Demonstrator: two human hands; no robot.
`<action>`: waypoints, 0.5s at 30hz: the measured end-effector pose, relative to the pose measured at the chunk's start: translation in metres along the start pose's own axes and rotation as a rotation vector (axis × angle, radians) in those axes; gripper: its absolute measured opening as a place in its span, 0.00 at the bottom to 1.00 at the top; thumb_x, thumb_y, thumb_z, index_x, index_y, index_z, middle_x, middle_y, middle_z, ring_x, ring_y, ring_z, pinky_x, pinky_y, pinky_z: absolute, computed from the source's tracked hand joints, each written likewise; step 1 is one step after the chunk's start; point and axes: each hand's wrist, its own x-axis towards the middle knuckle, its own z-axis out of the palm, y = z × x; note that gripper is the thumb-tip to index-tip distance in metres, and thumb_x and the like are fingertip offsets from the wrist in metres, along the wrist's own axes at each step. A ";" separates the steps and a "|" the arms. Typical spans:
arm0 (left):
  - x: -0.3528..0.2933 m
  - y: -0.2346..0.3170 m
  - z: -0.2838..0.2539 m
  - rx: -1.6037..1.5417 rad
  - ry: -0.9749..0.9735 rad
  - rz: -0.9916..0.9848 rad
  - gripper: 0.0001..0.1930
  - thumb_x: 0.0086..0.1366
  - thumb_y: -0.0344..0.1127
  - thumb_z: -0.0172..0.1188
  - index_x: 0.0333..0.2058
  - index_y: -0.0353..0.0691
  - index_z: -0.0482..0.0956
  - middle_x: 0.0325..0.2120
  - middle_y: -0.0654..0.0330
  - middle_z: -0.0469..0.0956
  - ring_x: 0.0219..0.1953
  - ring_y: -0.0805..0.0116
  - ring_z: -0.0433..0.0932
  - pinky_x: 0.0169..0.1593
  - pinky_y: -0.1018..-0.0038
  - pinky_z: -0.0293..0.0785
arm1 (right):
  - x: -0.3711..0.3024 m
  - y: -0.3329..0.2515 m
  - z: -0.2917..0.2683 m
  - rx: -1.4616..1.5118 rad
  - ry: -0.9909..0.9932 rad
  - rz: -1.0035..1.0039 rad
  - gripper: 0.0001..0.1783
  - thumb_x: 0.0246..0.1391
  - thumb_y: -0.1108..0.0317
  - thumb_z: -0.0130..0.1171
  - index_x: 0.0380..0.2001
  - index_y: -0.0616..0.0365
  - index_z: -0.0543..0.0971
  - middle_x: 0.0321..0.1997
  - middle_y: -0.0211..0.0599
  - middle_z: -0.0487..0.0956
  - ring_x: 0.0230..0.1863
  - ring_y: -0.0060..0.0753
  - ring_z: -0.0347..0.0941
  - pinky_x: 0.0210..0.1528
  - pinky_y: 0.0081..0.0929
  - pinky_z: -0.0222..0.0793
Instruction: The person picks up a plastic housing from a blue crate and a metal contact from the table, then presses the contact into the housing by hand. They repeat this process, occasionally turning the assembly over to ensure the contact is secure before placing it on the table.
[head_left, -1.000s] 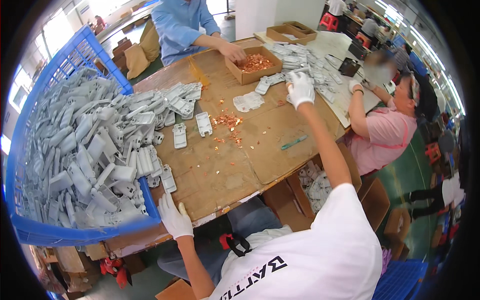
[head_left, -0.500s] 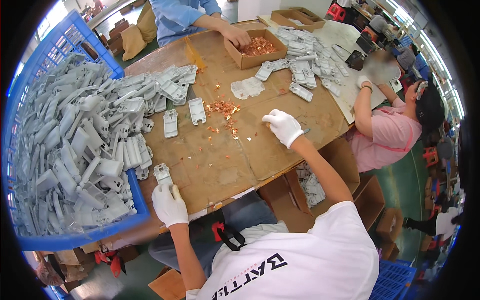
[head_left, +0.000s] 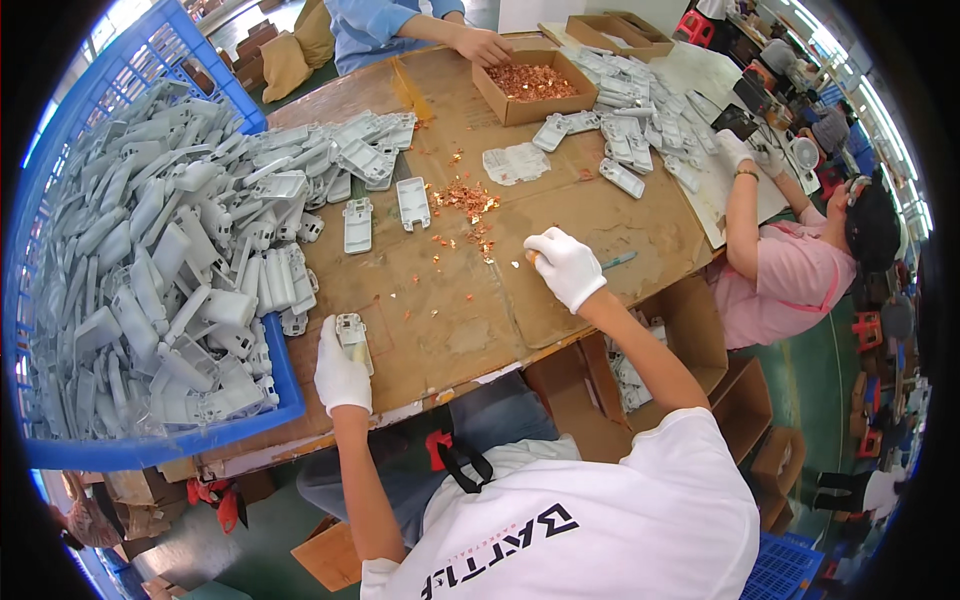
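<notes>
My left hand (head_left: 342,374), in a white glove, holds a pale grey plastic casing (head_left: 354,333) at the table's near edge, left of centre. Its fingers lie along the casing's left side, and the open hollow face points up. Toward the middle of the table my right hand (head_left: 568,268), also gloved, is closed with curled fingers; what they hold, if anything, is hidden. A slim blue-green pen-like stick (head_left: 619,260) lies just right of it. Beyond my hands are loose copper-coloured metal pieces (head_left: 468,198) and two separate casings (head_left: 413,202), (head_left: 358,226).
A blue plastic crate (head_left: 290,385) heaped with casings stands at the left, spilling onto the cardboard-covered table (head_left: 450,330). A carton (head_left: 530,107) of copper pieces is at the far side, by a co-worker's hand (head_left: 483,46). More casings (head_left: 625,145) and a pink-sleeved co-worker (head_left: 785,275) are right.
My left hand has turned, its fingers now alongside the casing, whose hollow face shows more. My right hand stays closed in nearly the same place. The view has shifted slightly.
</notes>
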 end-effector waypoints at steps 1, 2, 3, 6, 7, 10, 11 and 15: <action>0.002 0.001 -0.001 -0.016 -0.088 -0.025 0.26 0.61 0.29 0.57 0.58 0.44 0.65 0.51 0.50 0.73 0.52 0.48 0.73 0.53 0.62 0.70 | 0.001 -0.004 -0.001 0.001 -0.024 0.109 0.06 0.49 0.69 0.60 0.33 0.52 0.78 0.32 0.38 0.76 0.36 0.45 0.75 0.38 0.38 0.73; 0.000 0.002 -0.001 -0.018 -0.085 -0.024 0.26 0.61 0.29 0.57 0.58 0.44 0.65 0.51 0.50 0.73 0.52 0.48 0.73 0.53 0.62 0.70 | 0.001 -0.005 0.000 0.000 -0.022 0.106 0.06 0.49 0.69 0.60 0.33 0.52 0.78 0.32 0.38 0.76 0.36 0.45 0.75 0.38 0.38 0.73; -0.002 0.005 0.001 -0.042 -0.072 -0.017 0.25 0.61 0.28 0.56 0.58 0.44 0.66 0.51 0.51 0.74 0.51 0.48 0.74 0.53 0.62 0.70 | 0.001 -0.003 0.002 0.010 -0.084 0.172 0.07 0.49 0.67 0.61 0.33 0.52 0.78 0.32 0.39 0.76 0.37 0.45 0.75 0.40 0.38 0.72; -0.011 0.012 0.004 -0.116 -0.063 0.030 0.23 0.61 0.28 0.56 0.56 0.44 0.68 0.49 0.50 0.75 0.50 0.48 0.75 0.52 0.63 0.71 | 0.003 0.004 0.004 0.034 -0.160 0.256 0.09 0.49 0.64 0.63 0.34 0.52 0.78 0.33 0.40 0.76 0.38 0.46 0.75 0.42 0.38 0.72; -0.015 0.011 0.005 -0.149 -0.074 0.042 0.23 0.61 0.28 0.56 0.56 0.44 0.68 0.49 0.49 0.76 0.50 0.48 0.75 0.51 0.63 0.71 | 0.004 0.007 0.003 0.051 -0.181 0.271 0.09 0.48 0.63 0.64 0.33 0.52 0.79 0.33 0.41 0.76 0.39 0.47 0.76 0.44 0.39 0.72; -0.025 0.019 0.003 -0.290 -0.108 0.069 0.22 0.61 0.27 0.56 0.55 0.42 0.69 0.46 0.50 0.78 0.48 0.54 0.77 0.51 0.66 0.72 | 0.018 0.008 -0.001 0.037 -0.309 0.292 0.09 0.47 0.64 0.64 0.31 0.53 0.79 0.37 0.43 0.79 0.42 0.50 0.76 0.45 0.41 0.72; -0.027 0.021 0.003 -0.372 -0.126 0.069 0.21 0.61 0.26 0.56 0.55 0.41 0.69 0.46 0.52 0.78 0.48 0.56 0.78 0.51 0.67 0.71 | 0.022 0.003 -0.003 0.002 -0.353 0.306 0.08 0.47 0.65 0.63 0.32 0.54 0.79 0.38 0.44 0.80 0.43 0.50 0.76 0.46 0.41 0.72; -0.037 0.028 0.009 -0.583 -0.101 0.190 0.30 0.58 0.17 0.55 0.60 0.41 0.65 0.53 0.53 0.74 0.54 0.62 0.74 0.56 0.70 0.68 | 0.028 0.000 -0.003 -0.043 -0.412 0.373 0.07 0.47 0.70 0.60 0.33 0.55 0.79 0.38 0.45 0.80 0.43 0.49 0.76 0.46 0.40 0.72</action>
